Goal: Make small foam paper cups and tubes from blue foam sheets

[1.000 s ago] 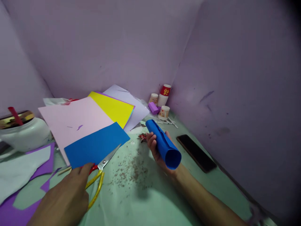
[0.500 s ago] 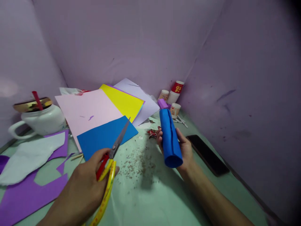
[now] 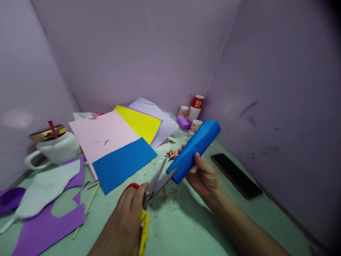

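The rolled blue foam sheet [image 3: 195, 147] is held above the tabletop [image 3: 170, 234], right of its middle, with the smartphone [image 3: 237, 176] lying farther over, along the right edge. Its long axis runs on a slant, from a low end facing the left hand [image 3: 123, 218] to a raised end pointing toward the far right corner. The right hand [image 3: 204, 177] is the nearer one: its fingers are wrapped around the roll from beneath, the thumb pressed on the near side. The left hand's fingers are closed through the handles of the scissors [image 3: 148, 194], whose blades stand spread, pointing up and right to the roll's low end. One blade tip overlaps that end, though whether it is inside the roll or only in front of it cannot be told; the other tip stands just beside it.

The roll is plain, matt and evenly blue, slightly flattened at its low end, and matches the flat blue rectangle [image 3: 124, 165] lying partly over the pink sheet [image 3: 103, 133] to the left.
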Action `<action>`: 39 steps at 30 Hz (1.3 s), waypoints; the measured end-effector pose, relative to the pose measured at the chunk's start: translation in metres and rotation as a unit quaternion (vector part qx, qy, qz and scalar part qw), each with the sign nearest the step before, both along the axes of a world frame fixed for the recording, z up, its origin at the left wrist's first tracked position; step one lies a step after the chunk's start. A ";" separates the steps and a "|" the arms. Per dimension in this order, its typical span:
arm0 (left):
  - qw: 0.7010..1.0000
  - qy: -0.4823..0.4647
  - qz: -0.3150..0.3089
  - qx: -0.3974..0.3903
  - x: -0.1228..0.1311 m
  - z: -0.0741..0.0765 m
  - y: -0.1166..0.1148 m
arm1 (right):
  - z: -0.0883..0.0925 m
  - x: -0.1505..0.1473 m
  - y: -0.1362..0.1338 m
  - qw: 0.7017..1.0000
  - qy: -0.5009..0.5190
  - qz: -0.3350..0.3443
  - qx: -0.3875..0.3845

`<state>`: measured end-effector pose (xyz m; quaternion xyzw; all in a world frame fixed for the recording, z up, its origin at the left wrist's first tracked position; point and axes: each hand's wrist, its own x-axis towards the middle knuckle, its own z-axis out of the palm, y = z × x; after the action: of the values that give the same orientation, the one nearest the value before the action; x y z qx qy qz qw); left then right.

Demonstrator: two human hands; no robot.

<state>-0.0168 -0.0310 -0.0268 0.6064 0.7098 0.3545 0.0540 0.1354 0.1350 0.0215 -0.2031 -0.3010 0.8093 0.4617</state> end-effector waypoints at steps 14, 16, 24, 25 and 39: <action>0.997 0.047 -0.019 -0.050 0.003 0.013 -0.001 | -0.001 -0.004 -0.017 0.998 0.005 0.021 0.051; 0.996 0.065 -0.015 -0.052 0.002 0.015 0.000 | -0.001 -0.005 -0.019 0.998 0.002 0.015 0.057; 0.988 0.135 -0.016 -0.070 -0.008 0.020 0.003 | 0.003 -0.006 -0.020 0.998 -0.008 -0.011 0.066; 0.989 0.131 -0.020 -0.071 -0.008 0.021 0.002 | 0.004 -0.006 -0.020 0.998 -0.005 -0.017 0.066; 0.985 0.136 -0.008 -0.104 -0.004 0.027 0.003 | -0.001 -0.006 -0.022 0.998 -0.005 -0.032 0.056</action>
<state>-0.0210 -0.0276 0.0005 0.6455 0.7389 0.1922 0.0221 0.1291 0.1131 0.0201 -0.1901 -0.3415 0.7751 0.4964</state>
